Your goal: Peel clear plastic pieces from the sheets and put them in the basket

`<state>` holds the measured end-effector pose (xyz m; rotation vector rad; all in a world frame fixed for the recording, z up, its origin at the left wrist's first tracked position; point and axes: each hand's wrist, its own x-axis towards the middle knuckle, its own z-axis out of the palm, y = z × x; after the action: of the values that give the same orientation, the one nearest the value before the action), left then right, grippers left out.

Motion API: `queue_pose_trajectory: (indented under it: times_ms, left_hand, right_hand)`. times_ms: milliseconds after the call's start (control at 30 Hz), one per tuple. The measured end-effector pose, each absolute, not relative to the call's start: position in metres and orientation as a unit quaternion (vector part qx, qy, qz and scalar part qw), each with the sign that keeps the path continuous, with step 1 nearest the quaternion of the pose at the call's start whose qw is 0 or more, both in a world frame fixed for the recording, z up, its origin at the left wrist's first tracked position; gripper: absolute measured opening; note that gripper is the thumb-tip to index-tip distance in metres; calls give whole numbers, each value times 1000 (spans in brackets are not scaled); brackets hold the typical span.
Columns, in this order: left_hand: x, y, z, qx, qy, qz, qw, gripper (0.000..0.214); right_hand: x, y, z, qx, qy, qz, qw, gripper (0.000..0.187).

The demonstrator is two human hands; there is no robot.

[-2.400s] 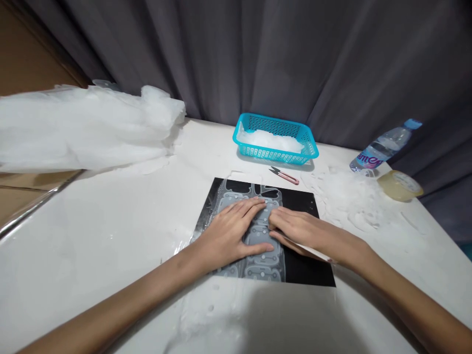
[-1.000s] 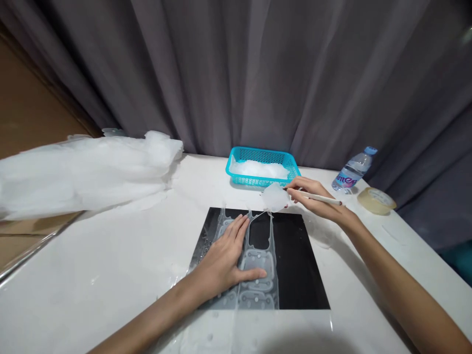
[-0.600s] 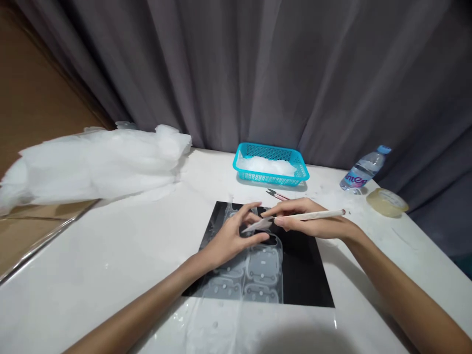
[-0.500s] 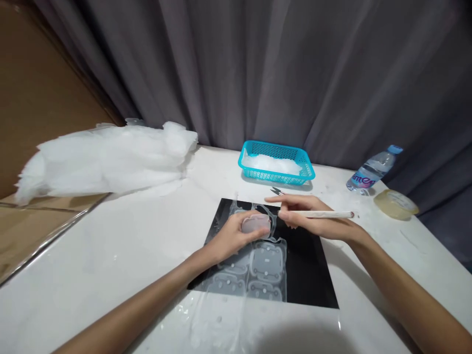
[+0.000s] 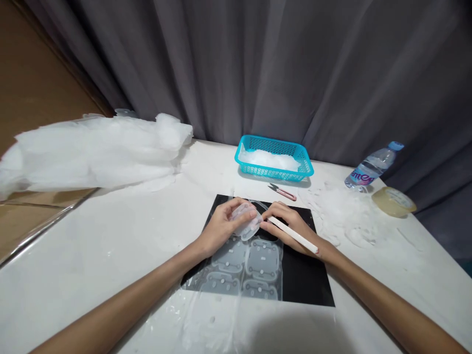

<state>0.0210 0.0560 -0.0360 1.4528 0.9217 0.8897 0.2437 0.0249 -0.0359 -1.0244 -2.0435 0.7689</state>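
My left hand point(image 5: 224, 221) is closed around a translucent rounded-square plastic piece point(image 5: 243, 225), held tilted above a black mat point(image 5: 306, 275). In my right hand point(image 5: 291, 223) lies a slim white pen-shaped tool point(image 5: 293, 234), its rear end pointing toward my right wrist. The right fingertips meet the piece's right edge; the tool's working tip is hidden there. Beneath the hands, a clear sheet point(image 5: 243, 280) with several similar moulded pieces point(image 5: 263, 258) lies over the mat and hangs past its near edge.
Behind the mat lie pink-handled thread snips point(image 5: 283, 192) and a turquoise basket point(image 5: 275, 173) holding translucent pieces. White scraps point(image 5: 346, 216), a tape roll point(image 5: 394, 201) and a water bottle point(image 5: 372, 167) are on the right. A stack of white sheets point(image 5: 96, 152) and cardboard point(image 5: 33, 216) occupy the left.
My right hand has moved left and down to the piece, uncovering the snips and scraps. The white tool now slopes downward to the right. My left hand has tilted the piece and shifted slightly left.
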Motion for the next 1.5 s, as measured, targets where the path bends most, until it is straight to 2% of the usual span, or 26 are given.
queue_pose_trajectory:
  times_ms: [200, 367, 500, 700, 833, 967, 1133, 1333, 1500]
  left_hand:
    - [21, 56, -35, 632, 398, 397, 534, 29]
    - [22, 53, -35, 644, 401, 371, 535, 31]
    - [24, 52, -37, 655, 402, 362, 528, 28]
    - [14, 63, -34, 531, 477, 464, 524, 36]
    - [10, 58, -22, 565, 445, 426, 548, 34]
    - [14, 48, -14, 591, 418, 408, 556, 29]
    - [18, 41, -15, 604, 407, 386, 566, 27]
    - [16, 41, -24, 650, 393, 355, 545, 26]
    - [14, 43, -21, 676, 392, 335, 527, 28]
  right_hand:
    - [237, 20, -38, -431, -739, 353, 378, 17]
    - [233, 16, -40, -415, -746, 350, 387, 17]
    - [237, 19, -42, -401, -775, 317, 372, 18]
    - [261, 35, -51, -464, -770, 234, 370, 20]
    - [267, 39, -59, -482, -759, 204, 387, 10]
    - [266, 38, -60, -486, -746, 166, 423, 17]
    - [263, 30, -50, -485, -745, 124, 440, 15]
    - [239, 15, -31, -407, -784, 249, 397, 20]
    - [237, 13, -20, -431, -743, 343, 380, 29]
